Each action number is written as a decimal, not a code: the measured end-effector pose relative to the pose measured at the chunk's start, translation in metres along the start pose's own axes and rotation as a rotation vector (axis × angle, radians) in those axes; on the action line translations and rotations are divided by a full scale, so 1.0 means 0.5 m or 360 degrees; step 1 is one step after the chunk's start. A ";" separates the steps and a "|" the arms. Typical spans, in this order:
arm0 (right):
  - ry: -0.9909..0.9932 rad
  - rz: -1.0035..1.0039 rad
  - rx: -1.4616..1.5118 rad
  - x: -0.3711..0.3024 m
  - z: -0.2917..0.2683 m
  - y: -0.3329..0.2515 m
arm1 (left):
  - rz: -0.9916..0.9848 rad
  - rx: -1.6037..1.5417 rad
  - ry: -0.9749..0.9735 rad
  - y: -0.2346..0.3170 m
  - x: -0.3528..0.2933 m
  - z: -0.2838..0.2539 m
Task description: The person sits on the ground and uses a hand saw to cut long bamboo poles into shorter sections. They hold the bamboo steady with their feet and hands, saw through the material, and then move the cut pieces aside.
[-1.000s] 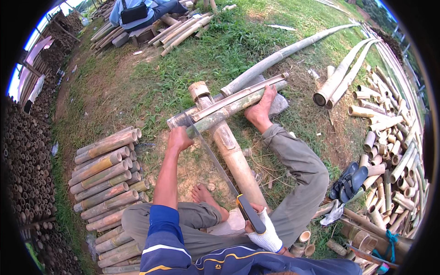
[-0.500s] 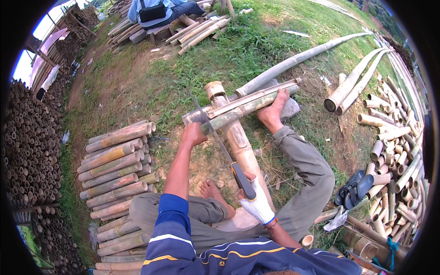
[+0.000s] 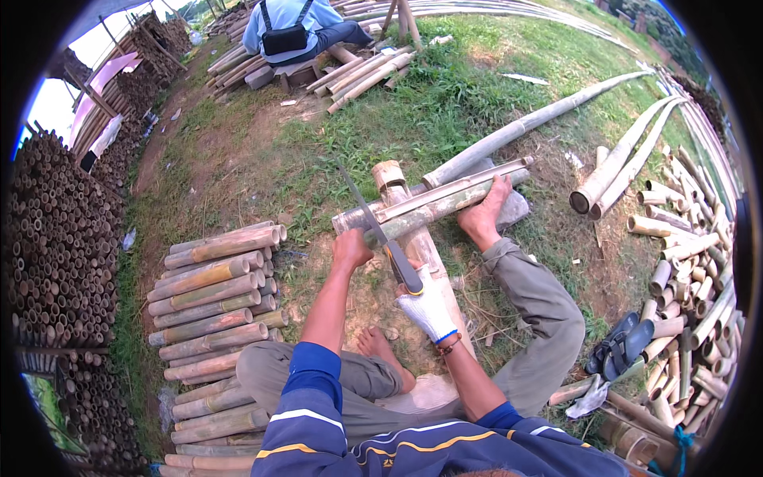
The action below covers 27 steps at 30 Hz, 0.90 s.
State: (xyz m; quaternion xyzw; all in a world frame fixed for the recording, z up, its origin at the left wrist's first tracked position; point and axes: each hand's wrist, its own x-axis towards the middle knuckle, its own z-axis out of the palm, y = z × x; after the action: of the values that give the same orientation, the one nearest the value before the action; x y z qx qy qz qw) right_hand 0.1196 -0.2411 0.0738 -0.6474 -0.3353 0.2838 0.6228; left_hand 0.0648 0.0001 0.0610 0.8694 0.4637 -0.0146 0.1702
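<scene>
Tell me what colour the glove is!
The glove on the right hand is white, with a blue edge at the cuff; the head view shows it best.

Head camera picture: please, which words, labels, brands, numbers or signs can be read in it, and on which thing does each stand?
None can be read.
Yellow mark on the striped blue shirt: too small to tell if it holds letters.
Saw handle: no legible marking shows.
</scene>
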 end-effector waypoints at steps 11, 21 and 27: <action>-0.0105 0.0067 -0.0345 -0.304 -0.135 -0.097 | -0.0015 -0.0011 0.0028 -0.017 -0.011 0.008; -0.0079 -0.0030 -0.0049 -0.024 -0.005 0.003 | 0.0026 -0.0004 -0.0193 -0.034 0.026 0.004; -0.0046 -0.0015 -0.0569 -0.387 -0.160 -0.108 | 0.0078 -0.0073 -0.0147 -0.033 0.029 0.025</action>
State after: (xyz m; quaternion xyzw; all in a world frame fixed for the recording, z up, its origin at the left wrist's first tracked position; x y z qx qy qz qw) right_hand 0.0591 -0.4428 0.1231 -0.7421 -0.3924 0.2262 0.4942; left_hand 0.0613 0.0163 0.0421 0.8747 0.4342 -0.0399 0.2116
